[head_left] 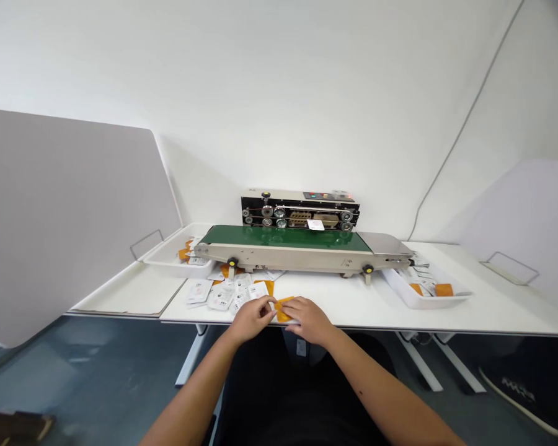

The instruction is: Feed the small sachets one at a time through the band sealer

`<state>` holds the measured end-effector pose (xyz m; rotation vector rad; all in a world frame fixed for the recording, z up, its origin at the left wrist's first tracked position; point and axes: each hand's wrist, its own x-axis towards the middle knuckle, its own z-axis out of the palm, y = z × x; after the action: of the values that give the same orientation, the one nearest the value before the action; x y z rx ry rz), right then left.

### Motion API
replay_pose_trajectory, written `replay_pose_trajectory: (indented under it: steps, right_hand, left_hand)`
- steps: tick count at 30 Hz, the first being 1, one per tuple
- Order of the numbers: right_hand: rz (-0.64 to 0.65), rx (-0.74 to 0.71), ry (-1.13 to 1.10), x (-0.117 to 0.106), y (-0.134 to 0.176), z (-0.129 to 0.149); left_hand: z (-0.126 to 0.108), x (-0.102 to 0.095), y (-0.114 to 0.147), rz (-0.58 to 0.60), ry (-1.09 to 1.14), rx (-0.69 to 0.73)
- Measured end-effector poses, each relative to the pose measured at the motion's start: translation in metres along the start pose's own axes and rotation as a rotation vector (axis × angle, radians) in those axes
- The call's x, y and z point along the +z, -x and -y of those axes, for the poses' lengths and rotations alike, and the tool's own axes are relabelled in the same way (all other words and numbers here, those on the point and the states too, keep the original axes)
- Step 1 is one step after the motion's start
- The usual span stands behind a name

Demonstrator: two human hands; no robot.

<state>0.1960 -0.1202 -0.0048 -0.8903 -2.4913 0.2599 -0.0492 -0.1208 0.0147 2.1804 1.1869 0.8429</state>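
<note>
Right-hand fingers (294, 303) partly hide an orange packet (283, 315); print (222, 303) on white packets (198, 292) is illegible.

A: What stands on the white table (348, 303), taking its middle as the clock's centre?
B: A machine with a green belt (260, 235), at twelve.
A: And either side?
B: A white tray (177, 271) sits at ten, a second white tray (423, 303) at three.
A: Anything loose?
B: White and orange packets (221, 297) overlap at nine, some beside the machine's foot (231, 272).

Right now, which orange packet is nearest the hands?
The orange packet under the right hand's fingers, at the table's edge; others lie farther back or in bins.
</note>
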Motion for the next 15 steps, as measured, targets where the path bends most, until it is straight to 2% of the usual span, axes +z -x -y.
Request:
replay_pose_trajectory:
  steps: [3, 5, 7, 11, 15]
  right_hand:
    - [-0.106, -0.016, -0.125, -0.002, 0.01, 0.002]
    - [-0.222, 0.098, -0.276, -0.002, 0.012, 0.002]
    - [-0.277, 0.25, -0.451, -0.002, 0.009, 0.001]
    - [-0.157, 0.393, -0.649, -0.004, -0.002, -0.002]
    - [-0.122, 0.439, -0.7, -0.004, -0.008, -0.005]
  left_hand:
    - [-0.001, -0.003, 0.002, 0.015, 0.043, 0.054]
    - [-0.003, -0.005, 0.004, 0.039, 0.065, 0.11]
    - [-0.005, -0.007, 0.006, 0.075, 0.045, 0.15]
    - [-0.008, -0.007, 0.004, 0.143, -0.033, 0.173]
    - [-0.007, -0.003, 0.0, 0.201, 0.094, 0.088]
